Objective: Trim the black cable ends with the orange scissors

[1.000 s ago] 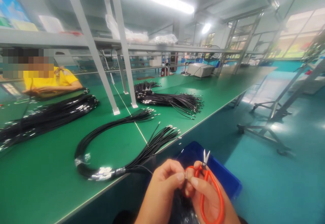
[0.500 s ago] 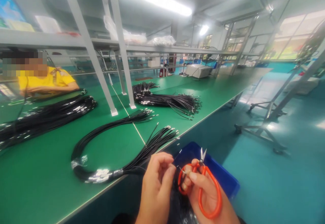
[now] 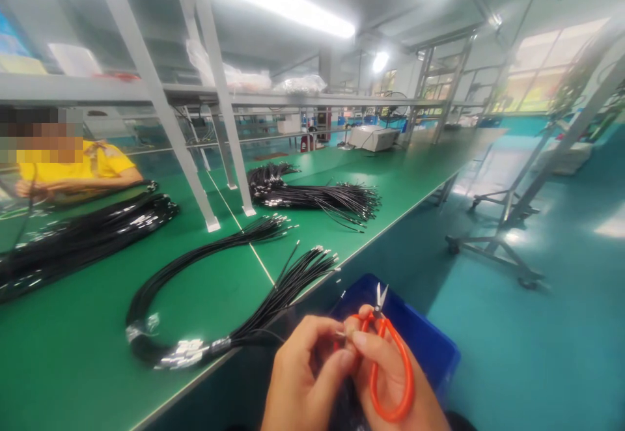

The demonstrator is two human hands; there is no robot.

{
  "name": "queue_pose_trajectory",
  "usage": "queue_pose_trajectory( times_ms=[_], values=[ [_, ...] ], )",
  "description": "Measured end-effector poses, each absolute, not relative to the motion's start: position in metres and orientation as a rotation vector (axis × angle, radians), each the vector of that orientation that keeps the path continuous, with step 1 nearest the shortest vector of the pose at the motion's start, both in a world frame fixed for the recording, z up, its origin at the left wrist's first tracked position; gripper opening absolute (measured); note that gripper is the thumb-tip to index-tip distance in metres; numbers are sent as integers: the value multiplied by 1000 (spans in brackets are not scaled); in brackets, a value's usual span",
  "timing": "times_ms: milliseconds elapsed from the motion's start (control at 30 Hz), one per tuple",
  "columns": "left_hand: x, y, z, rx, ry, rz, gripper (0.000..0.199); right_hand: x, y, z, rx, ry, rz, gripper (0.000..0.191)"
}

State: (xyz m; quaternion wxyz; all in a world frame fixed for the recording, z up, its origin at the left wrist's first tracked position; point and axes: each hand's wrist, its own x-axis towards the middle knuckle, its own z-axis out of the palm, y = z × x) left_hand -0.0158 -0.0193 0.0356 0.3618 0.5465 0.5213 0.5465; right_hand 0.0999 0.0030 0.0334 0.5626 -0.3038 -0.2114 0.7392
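Observation:
In my right hand [image 3: 383, 359] is a pair of scissors [image 3: 403, 379] with orange handles, its blades parted and pointing up. The thumb and finger of that hand also pinch near a tiny pale end piece [image 3: 340, 334]. My left hand [image 3: 308, 369] is closed, its fingertips meeting those of my right hand at this piece. A thin black cable [image 3: 266, 333] runs from a bundle to behind my left hand; the fingers hide where it ends. That curved bundle of black cables [image 3: 168, 275] lies on the green table [image 3: 83, 353], strapped with clear wrap, its metal-tipped ends fanned near the edge.
A blue bin [image 3: 430, 346] sits below the table edge, behind my right hand. More black cable bundles [image 3: 317, 196] lie farther back and at left. Shelf posts [image 3: 222, 92] rise from the table. A person in yellow [image 3: 73, 167] sits across. A wheeled frame [image 3: 493, 249] stands right.
My left hand has moved right until its fingertips meet my right hand's. The scissors have shifted slightly left with my right hand. The view has turned a little.

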Motion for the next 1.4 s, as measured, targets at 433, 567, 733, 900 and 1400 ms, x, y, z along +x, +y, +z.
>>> queue_pose_trajectory(
  times_ms=[433, 567, 733, 900, 1400],
  values=[
    [-15, -13, 28, 920, 1033, 1361, 19, 98, 1, 36, -739, -491, 1738, 21],
    [-12, -14, 31, 898, 1126, 1396, 23, 93, 4, 48, -832, -618, 1475, 33],
    [-12, -14, 30, 839, 1066, 1435, 25, 85, 1, 54, -846, -597, 1485, 32],
    [-18, -13, 28, 784, 1007, 1409, 29, 89, -1, 40, -850, -634, 1516, 28],
    [-17, -13, 29, 852, 1022, 1449, 21, 85, 1, 31, -989, -1268, 491, 24]
  ],
)
